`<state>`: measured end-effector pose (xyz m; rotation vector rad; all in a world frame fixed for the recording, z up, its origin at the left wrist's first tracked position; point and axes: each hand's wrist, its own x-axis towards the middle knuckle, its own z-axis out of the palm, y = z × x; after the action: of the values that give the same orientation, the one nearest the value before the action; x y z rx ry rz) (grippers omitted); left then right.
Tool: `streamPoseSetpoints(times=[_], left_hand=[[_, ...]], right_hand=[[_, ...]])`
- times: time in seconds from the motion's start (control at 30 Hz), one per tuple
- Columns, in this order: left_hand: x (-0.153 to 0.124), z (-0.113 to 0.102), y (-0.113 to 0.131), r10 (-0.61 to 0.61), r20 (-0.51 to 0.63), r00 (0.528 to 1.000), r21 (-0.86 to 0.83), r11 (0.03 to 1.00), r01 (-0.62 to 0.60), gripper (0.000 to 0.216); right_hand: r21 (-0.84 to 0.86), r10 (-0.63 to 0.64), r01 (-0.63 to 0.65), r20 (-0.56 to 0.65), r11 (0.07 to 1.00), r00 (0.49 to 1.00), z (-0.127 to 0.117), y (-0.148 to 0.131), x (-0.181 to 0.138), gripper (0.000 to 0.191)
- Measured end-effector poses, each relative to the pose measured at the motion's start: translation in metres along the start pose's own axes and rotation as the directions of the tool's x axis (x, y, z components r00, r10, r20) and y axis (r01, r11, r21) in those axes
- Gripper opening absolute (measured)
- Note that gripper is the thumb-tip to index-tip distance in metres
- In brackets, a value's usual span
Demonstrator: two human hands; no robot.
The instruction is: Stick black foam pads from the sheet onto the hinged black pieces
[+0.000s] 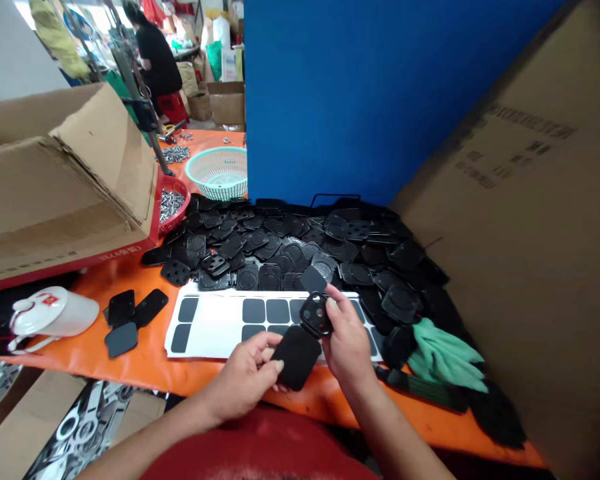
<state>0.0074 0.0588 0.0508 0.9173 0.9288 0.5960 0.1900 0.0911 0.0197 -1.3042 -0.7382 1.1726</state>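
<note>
My left hand (245, 373) is closed on the edge of a flat black plate (296, 358) with rounded corners, held above the table's front edge. In my right hand (349, 339) is a smaller black plate with round holes (313, 312), pinched between thumb and fingers. A dark grey adhesive pad (313, 280) sticks out beyond those fingertips, apparently held by them. The two plates overlap or meet; whether they are joined I cannot tell. Under my hands lies a white backing sheet (218, 313) carrying rows of similar grey pads.
Behind the sheet spreads a heap of black plates (270, 243). Loose plates (123, 338) and a white lidded jug (63, 311) are at left, below a cardboard box (55, 187). A green cloth (443, 353) lies right, beside tall cardboard (530, 233). A person (157, 57) sits far back.
</note>
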Motion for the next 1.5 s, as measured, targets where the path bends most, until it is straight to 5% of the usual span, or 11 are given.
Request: streamPoseSetpoints(times=[0.17, 0.27, 0.37, 0.43, 0.47, 0.53, 0.63, 0.77, 0.93, 1.1, 1.5], left_hand=[[0.005, -0.010, -0.008, -0.022, 0.000, 1.000, 0.028, 0.999, 0.022, 0.039], [0.007, -0.013, -0.011, 0.106, -0.206, 0.973, 0.146, 0.986, -0.077, 0.038], [0.007, -0.011, -0.006, 0.021, -0.372, 0.928, 0.032, 0.999, -0.010, 0.042], [0.007, -0.006, 0.000, -0.220, -0.186, 0.958, -0.253, 0.952, 0.170, 0.046], [0.008, -0.004, 0.002, -0.289, -0.052, 0.956, -0.369, 0.895, 0.251, 0.045], [0.012, 0.000, 0.004, -0.290, 0.089, 0.953, -0.493, 0.818, 0.295, 0.036], [0.019, 0.000, 0.000, -0.197, 0.008, 0.980, -0.544, 0.822, 0.169, 0.018], [0.025, -0.011, -0.015, -0.240, -0.105, 0.965, -0.519, 0.841, 0.153, 0.021], [0.023, -0.018, -0.026, -0.417, -0.037, 0.908, -0.576, 0.752, 0.322, 0.023], [0.022, -0.016, -0.027, -0.425, -0.035, 0.905, -0.632, 0.710, 0.309, 0.049], [0.018, -0.012, -0.020, -0.411, -0.004, 0.912, -0.665, 0.682, 0.304, 0.057]], right_hand=[[0.084, 0.095, -0.095, 0.001, 0.992, 0.995, 0.002, 0.000, -0.007, 0.052], [-0.164, -0.243, 0.230, -0.067, 0.959, 0.968, -0.007, -0.002, -0.014, 0.050], [-0.457, -0.720, 0.736, 0.254, 0.500, 0.646, -0.016, -0.008, -0.021, 0.042], [-0.366, -0.746, 0.917, 0.566, 0.156, 0.352, -0.018, -0.011, -0.025, 0.039], [-0.285, -0.709, 0.955, 0.658, 0.077, 0.253, -0.018, -0.011, -0.027, 0.038], [-0.190, -0.653, 0.979, 0.733, 0.067, 0.187, -0.017, -0.008, -0.033, 0.039], [-0.220, -0.640, 0.952, 0.705, 0.213, 0.306, -0.021, -0.003, -0.043, 0.044], [-0.365, -0.614, 0.747, 0.424, 0.556, 0.665, -0.037, 0.003, -0.053, 0.034], [-0.310, -0.139, 0.186, 0.167, 0.932, 0.976, -0.046, 0.009, -0.055, 0.007], [-0.201, 0.314, -0.279, 0.167, 0.939, 0.935, -0.031, 0.016, -0.059, 0.029], [-0.214, 0.375, -0.334, 0.192, 0.918, 0.907, -0.007, 0.029, -0.054, 0.035]])
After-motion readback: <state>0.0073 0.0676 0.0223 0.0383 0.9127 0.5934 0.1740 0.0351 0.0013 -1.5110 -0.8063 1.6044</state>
